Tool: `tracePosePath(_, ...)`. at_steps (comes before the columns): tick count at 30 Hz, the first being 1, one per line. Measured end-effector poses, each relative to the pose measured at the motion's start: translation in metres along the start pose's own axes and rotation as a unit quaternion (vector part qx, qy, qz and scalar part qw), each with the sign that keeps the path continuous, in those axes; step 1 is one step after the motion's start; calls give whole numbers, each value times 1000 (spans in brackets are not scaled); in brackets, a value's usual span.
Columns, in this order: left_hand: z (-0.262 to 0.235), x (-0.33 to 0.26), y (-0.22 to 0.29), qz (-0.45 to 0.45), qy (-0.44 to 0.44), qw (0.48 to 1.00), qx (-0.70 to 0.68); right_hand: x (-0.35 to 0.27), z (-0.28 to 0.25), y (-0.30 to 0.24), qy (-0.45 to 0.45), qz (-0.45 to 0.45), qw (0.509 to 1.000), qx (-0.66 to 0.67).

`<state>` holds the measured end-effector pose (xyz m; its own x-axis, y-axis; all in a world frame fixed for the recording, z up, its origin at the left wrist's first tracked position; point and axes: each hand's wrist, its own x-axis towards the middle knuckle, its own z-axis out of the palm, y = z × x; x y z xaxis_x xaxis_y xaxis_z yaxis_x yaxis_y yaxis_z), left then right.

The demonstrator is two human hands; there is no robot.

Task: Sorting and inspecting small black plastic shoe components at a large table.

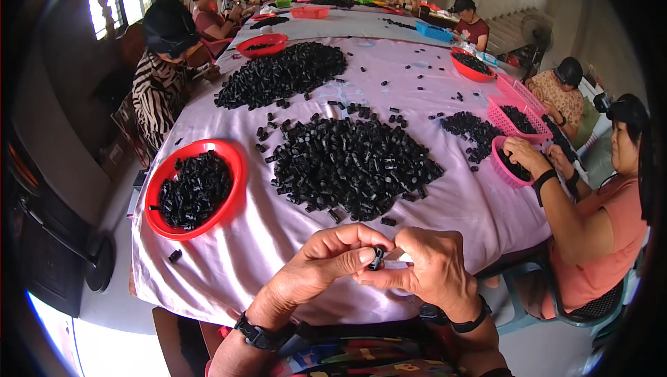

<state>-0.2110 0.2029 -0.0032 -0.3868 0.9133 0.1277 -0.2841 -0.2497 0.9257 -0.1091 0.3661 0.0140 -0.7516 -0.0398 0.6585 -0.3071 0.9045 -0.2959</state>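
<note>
Over the near edge of the table, my left hand [323, 260] pinches a small black cylindrical part [376, 257] between thumb and fingertips. Close against it, my right hand [431, 262] is closed on a small, thin tool with a whitish piece [394, 264] showing; its exact kind I cannot make out. The fingertips of both hands meet around the part. Just beyond them lies a large heap of similar black parts [351, 162]. To the left of my hands is a round red basin [240, 182] holding many more of these parts.
A pink cloth [215, 266] covers the long table. Another heap [285, 75] lies farther off. At right, a person in a salmon shirt [590, 238] works over a pink basket [501, 166]. A person in striped clothing [156, 92] sits at left; several others sit farther along.
</note>
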Motion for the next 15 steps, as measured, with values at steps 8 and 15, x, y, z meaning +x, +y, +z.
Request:
tracePosePath(8,-1,1,-2,-2,1,1000,11,-2,0,2,3,-21,999,-27)
tracePosePath(15,0,1,1,-9,-3,1000,7,-1,-1,0,11,-27,999,-42)
